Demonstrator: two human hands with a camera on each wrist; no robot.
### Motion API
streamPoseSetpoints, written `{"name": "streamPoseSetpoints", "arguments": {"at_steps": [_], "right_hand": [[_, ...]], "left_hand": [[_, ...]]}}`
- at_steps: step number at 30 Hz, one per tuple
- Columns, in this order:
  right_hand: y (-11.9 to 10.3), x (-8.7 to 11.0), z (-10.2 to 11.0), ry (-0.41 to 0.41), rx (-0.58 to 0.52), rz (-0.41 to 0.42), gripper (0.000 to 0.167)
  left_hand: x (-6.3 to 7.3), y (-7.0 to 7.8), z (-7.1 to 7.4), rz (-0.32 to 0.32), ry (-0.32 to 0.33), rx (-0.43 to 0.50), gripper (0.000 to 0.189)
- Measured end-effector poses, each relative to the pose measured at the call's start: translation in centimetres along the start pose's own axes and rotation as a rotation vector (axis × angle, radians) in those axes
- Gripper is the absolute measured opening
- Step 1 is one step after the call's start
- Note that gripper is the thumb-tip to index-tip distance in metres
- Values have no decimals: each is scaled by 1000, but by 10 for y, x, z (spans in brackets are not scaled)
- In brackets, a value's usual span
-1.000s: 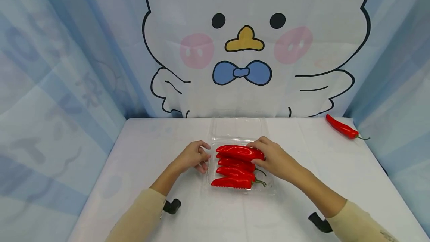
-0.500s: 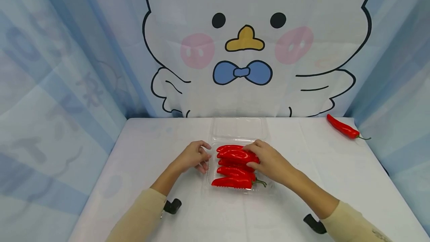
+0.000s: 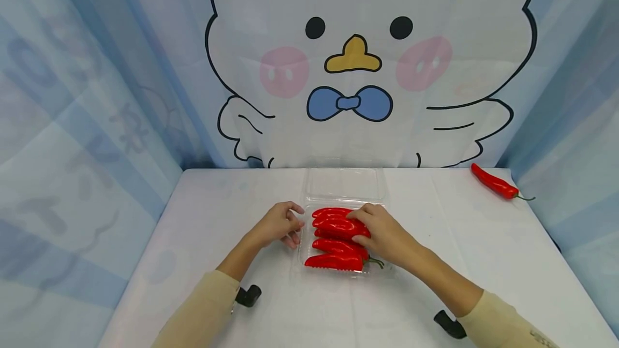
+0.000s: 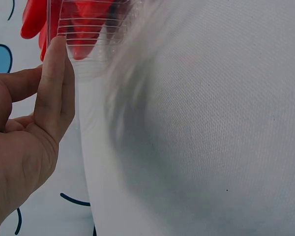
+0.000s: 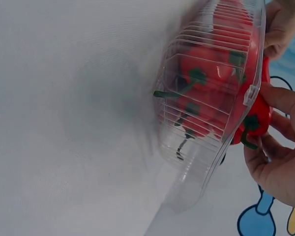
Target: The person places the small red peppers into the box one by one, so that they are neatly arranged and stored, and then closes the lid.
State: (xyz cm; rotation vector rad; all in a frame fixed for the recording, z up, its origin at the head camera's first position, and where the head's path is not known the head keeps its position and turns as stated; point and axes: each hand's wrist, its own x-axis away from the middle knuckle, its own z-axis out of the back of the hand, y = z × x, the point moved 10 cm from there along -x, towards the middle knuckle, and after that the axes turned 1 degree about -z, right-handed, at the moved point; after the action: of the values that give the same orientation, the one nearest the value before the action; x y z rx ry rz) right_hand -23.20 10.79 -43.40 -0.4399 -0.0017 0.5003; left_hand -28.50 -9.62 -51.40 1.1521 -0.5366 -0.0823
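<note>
Several glossy red chili peppers (image 3: 335,261) lie side by side in a clear plastic clamshell box (image 3: 302,248), its lid (image 3: 344,182) laid back behind it. My right hand (image 3: 387,234) grips one red chili pepper (image 3: 337,224) near its stem end, on top of the others. From the right wrist view, the held pepper's green stem (image 5: 248,139) sticks out between thumb and fingers, above the ribbed wall. At the box's left side, my left hand (image 3: 278,224) touches the wall with extended fingertips (image 4: 57,46), holding no pepper.
One more red chili pepper (image 3: 495,182) lies at the table's far right corner. A white cloth covers the table (image 3: 309,316). A curtain with a cartoon bird (image 3: 355,138) hangs right behind the table, and blue curtains (image 3: 72,149) flank it.
My right hand has shifted left and slightly toward me, drawing the held pepper with it from the back of the row onto the middle peppers. The left hand has stayed put.
</note>
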Motion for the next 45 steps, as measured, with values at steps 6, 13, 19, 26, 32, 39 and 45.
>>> {"name": "streamPoseSetpoints", "arguments": {"at_steps": [6,13,19,26,32,39,45], "right_hand": [[0,1,-2,1,4,-11,54],[-1,0,-3,14,5,-15,53],[-3,0,-5,10,5,-4,54],[-2,0,-8,11,1,-10,55],[-3,-1,-10,23,24,-15,55],[-5,0,-9,54,61,5,55],[-7,0,-8,75,71,28,54]], "left_hand": [[0,0,0,0,3,-2,35],[0,-1,0,0,2,-1,35],[0,0,0,-2,-4,4,34],[1,1,-1,-6,-6,10,34],[2,1,0,-4,0,11,34],[1,-1,0,-1,5,4,34],[0,0,1,-3,5,-3,34]]}}
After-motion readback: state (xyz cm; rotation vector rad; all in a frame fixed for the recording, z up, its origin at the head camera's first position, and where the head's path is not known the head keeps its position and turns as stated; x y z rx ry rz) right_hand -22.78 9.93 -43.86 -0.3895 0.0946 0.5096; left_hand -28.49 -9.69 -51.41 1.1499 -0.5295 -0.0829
